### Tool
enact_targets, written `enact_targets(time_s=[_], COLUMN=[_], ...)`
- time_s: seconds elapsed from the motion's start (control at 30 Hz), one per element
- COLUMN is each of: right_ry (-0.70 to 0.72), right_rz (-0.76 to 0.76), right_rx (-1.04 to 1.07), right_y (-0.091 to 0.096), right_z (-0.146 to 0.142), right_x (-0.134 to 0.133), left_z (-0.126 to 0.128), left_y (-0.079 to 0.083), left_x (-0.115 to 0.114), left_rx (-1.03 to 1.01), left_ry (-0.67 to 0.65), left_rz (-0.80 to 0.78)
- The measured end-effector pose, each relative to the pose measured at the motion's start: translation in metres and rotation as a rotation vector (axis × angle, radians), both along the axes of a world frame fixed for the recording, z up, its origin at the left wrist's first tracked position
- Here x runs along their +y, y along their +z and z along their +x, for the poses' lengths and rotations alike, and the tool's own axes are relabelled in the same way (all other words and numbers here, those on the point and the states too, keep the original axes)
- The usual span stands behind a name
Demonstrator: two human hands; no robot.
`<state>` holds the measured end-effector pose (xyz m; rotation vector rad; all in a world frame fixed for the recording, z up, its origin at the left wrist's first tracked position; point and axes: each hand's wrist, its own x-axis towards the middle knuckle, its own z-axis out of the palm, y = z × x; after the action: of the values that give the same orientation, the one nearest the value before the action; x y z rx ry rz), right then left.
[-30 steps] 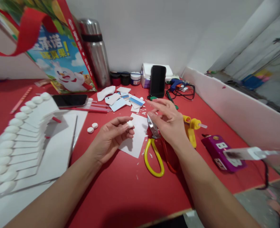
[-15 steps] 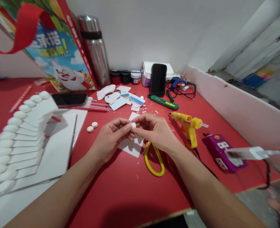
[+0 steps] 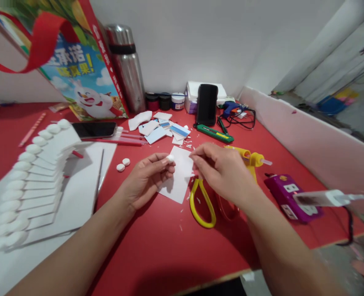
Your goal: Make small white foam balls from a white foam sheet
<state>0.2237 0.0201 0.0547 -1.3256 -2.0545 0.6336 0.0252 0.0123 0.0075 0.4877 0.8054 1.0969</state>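
Observation:
My left hand (image 3: 149,176) pinches a small white round piece (image 3: 170,158) between thumb and forefinger, above a white paper sheet (image 3: 178,176). To its right, my right hand (image 3: 223,168) is apart from it, thumb and forefinger pressed together; whatever may be between them is too small to make out. Scissors with a yellow handle loop (image 3: 202,209) lie below my right hand, partly covered by it. Two more white round pieces (image 3: 123,165) rest left of my left hand. Farther left stands a curved, stepped white model (image 3: 42,181) edged with similar round pieces.
A yellow glue gun (image 3: 252,158) is partly hidden behind my right hand, near a purple box (image 3: 288,195). Behind are card scraps (image 3: 157,131), a green cutter (image 3: 215,133), an upright phone (image 3: 207,105), paint jars (image 3: 165,101), a steel flask (image 3: 128,70) and a gift bag (image 3: 86,78).
My hands have parted. My right hand has moved right, now covering part of the glue gun, while my left hand keeps the white round piece in nearly the same place.

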Motion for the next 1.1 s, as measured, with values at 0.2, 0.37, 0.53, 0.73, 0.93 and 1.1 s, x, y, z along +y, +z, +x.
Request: enact_targets(time_s=[0.2, 0.37, 0.53, 0.73, 0.93, 1.1], right_ry=[-0.127, -0.19, -0.275, -0.304, -0.267, -0.272], right_rz=[0.096, -0.044, -0.052, 0.056, -0.09, -0.231], right_rx=[-0.212, -0.176, -0.14, -0.446, -0.855, -0.881], right_y=[0.021, 0.0, -0.013, -0.017, -0.022, -0.018], right_z=[0.015, 0.026, 0.031, 0.031, 0.007, 0.002], right_x=[-0.029, -0.046, -0.052, -0.051, -0.06, -0.056], left_z=[-0.001, -0.003, -0.004, -0.005, -0.003, -0.002], left_y=[-0.002, -0.001, 0.002, -0.001, -0.001, 0.0], left_x=[0.0, 0.001, -0.001, 0.0, -0.001, -0.001], left_rx=[-0.032, -0.061, -0.071, -0.103, -0.086, -0.065], left_ry=[-0.045, -0.038, -0.057, -0.08, -0.056, -0.062], left_rz=[-0.03, -0.018, -0.006, 0.033, -0.038, -0.026])
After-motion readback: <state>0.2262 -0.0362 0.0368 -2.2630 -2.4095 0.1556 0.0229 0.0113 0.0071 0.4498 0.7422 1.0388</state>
